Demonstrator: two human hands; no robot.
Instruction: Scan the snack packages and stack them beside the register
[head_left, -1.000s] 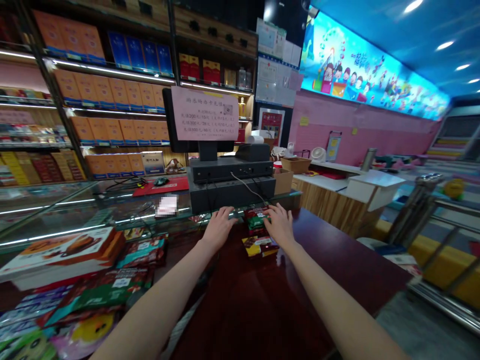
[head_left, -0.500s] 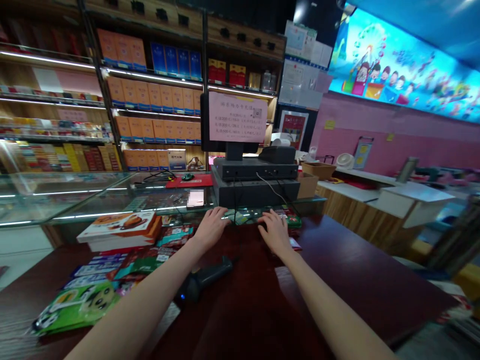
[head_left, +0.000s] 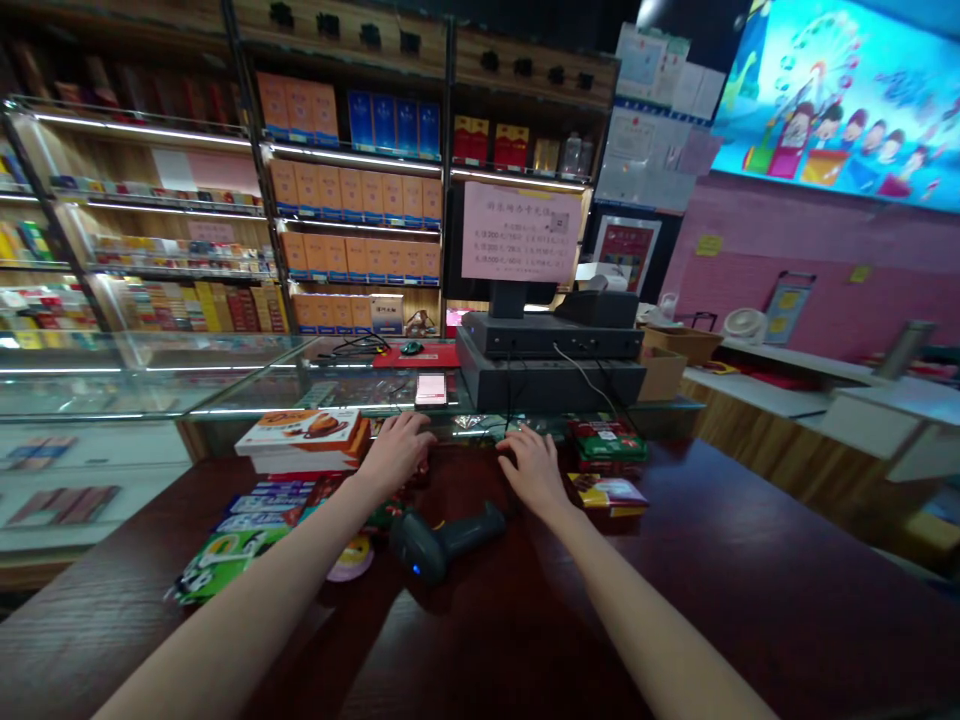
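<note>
My left hand [head_left: 399,450] reaches over the far part of the dark red table, fingers spread and pointing forward, near several snack packets. Stacked orange and white boxes [head_left: 304,430] lie to its left. My right hand [head_left: 531,462] is also spread and holds nothing, left of a yellow and purple packet [head_left: 611,492] and a green packet [head_left: 606,441]. Between my forearms lies a black barcode scanner [head_left: 442,545] with a blue light. A green packet with a panda [head_left: 232,560] and purple packets [head_left: 266,505] are left of my left forearm.
Behind the table [head_left: 675,620] is a glass counter [head_left: 247,385] with a phone [head_left: 431,389], a mouse [head_left: 411,348] and a dark cash register [head_left: 551,375] under a monitor with a paper sign [head_left: 520,232]. Shelves of boxes stand behind. A cardboard box [head_left: 660,372] sits to the right.
The view has turned left, so the scene sits further right. The scanner and the packets beside my right hand show more fully. Both hands remain spread over the table.
</note>
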